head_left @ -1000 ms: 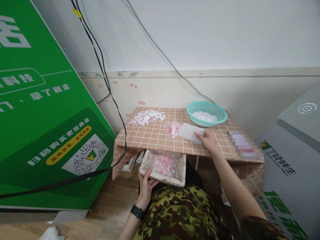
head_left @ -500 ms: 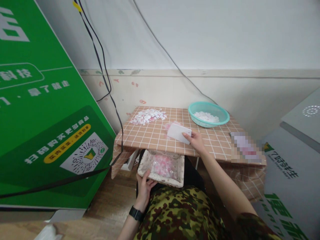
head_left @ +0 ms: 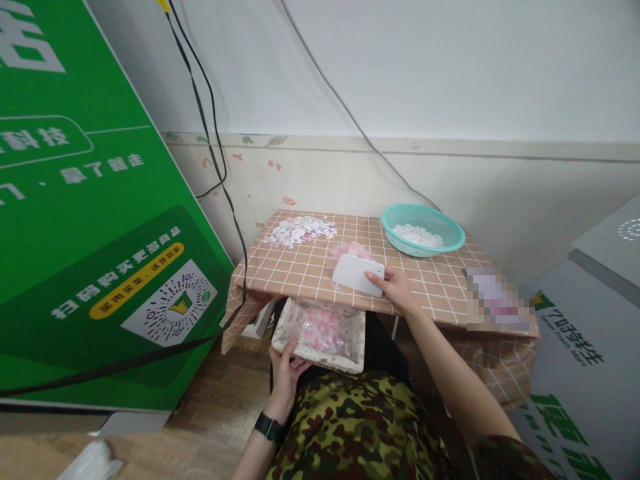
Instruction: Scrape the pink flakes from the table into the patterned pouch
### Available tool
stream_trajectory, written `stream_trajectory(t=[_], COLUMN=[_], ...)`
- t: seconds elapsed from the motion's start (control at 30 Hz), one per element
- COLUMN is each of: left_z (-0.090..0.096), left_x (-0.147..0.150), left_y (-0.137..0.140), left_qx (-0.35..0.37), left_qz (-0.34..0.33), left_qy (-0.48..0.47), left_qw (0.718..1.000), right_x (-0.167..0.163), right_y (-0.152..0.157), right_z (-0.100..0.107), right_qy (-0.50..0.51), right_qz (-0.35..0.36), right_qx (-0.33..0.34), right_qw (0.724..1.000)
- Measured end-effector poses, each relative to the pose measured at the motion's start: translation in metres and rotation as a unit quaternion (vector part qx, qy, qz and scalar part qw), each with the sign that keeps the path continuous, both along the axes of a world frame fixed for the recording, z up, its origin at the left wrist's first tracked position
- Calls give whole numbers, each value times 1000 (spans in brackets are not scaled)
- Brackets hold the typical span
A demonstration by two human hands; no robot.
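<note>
My right hand (head_left: 397, 285) grips a flat white scraper-like card (head_left: 357, 274) by its right end, low over the table's front. Just behind the card lie small pink translucent pieces (head_left: 354, 250), partly covered by it. On my lap, under the table edge, my left hand (head_left: 287, 373) holds the near left rim of a cloth-lined basket (head_left: 355, 357). Its thumb is over the rim, and some fingers are hidden below. Inside the basket are pink pieces in what looks like clear plastic (head_left: 323, 330).
A checked brown cloth covers the table (head_left: 300, 277). A pile of white and pink pieces (head_left: 300, 231) lies at back left. A turquoise plastic basket (head_left: 423, 247) with white pieces stands at back right. Black straps (head_left: 235, 213) hang beside a green panel (head_left: 115, 220) on the left.
The white card in my right hand has come slightly nearer the table's front edge, showing more of the pink pieces behind it. My left hand stays on the basket. The view has shifted slightly.
</note>
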State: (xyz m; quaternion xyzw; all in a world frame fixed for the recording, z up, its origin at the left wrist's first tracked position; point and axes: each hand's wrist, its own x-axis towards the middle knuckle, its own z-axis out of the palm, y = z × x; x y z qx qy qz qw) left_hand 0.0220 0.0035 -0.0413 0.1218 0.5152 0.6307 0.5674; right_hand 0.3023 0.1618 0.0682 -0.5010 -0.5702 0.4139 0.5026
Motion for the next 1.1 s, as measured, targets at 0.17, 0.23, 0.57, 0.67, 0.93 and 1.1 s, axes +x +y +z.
stream_trajectory(t=[0.17,0.23,0.57,0.67,0.93,1.1], left_z=[0,0,9,10,6,4], left_x=[-1,-1,-1,-1,-3,-3], left_y=[1,1,1,1,0,2], left_qx=[-10,-12,-28,-32,-26,-31], left_qz=[-1,-2,-2,-5,-4,-2], left_qy=[-3,-3,7,6,0,0], left_qw=[1000,1000,1000,999,1000,1000], right_x=[-6,-11,-28,-30,-9,-15], right_y=[-1,0,-4,-12,-1,0], right_z=[-5,-5,-4,-4,-7,-9], right_qy=[-13,-30,-2,26,-81,-161], right_qz=[-56,-27,30,87,-145,-142], right_qx=[16,21,-1,-42,73,96], right_qw=[998,999,1000,995,983,972])
